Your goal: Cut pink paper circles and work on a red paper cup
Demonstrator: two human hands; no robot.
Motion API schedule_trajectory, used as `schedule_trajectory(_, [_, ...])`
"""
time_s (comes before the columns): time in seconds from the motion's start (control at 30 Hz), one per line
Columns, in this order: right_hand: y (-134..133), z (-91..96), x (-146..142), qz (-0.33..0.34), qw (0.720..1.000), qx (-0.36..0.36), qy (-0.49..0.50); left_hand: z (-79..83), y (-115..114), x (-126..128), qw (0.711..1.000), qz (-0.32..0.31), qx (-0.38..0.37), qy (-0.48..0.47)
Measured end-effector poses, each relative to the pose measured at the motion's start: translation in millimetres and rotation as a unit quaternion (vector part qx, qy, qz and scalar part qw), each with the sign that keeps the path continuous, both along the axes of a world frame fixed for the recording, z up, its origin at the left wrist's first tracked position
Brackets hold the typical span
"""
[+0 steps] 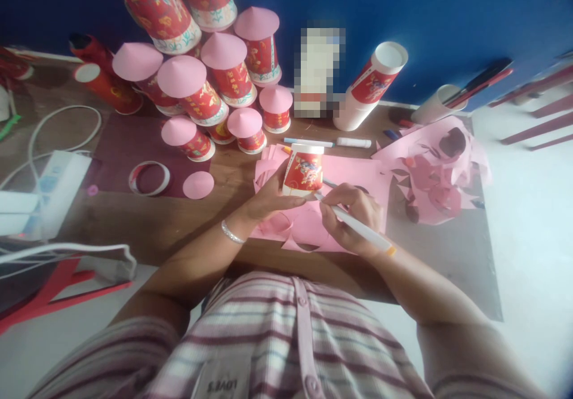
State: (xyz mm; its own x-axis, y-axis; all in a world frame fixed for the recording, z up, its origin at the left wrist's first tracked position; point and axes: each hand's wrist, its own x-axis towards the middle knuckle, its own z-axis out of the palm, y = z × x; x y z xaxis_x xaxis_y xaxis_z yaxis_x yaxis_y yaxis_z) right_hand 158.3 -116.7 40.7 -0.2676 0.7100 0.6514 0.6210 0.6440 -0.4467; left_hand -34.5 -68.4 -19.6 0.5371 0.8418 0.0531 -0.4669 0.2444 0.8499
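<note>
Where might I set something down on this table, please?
The tabletop is bare between the pink disc and pink sheets, and on the near side of the pink scraps at right; cone-topped cups crowd the back left.

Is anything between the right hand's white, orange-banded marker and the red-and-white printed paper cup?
Nothing visible. The right hand holds the marker with its tip at the lower white band of the cup, touching or nearly so. The left hand holds the cup.

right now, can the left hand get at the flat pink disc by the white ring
Probably not while the left hand holds the cup; otherwise, nothing seems to stand between that hand and the pink disc.
</note>
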Motion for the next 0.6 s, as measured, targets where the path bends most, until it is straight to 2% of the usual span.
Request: schedule_trajectory(0.6, [0.8, -0.7, 1.6, 0.015, 1.000, 0.001, 0.013, -4.5, -1.1, -2.2, 1.000, -0.006, -0.006, 0.022])
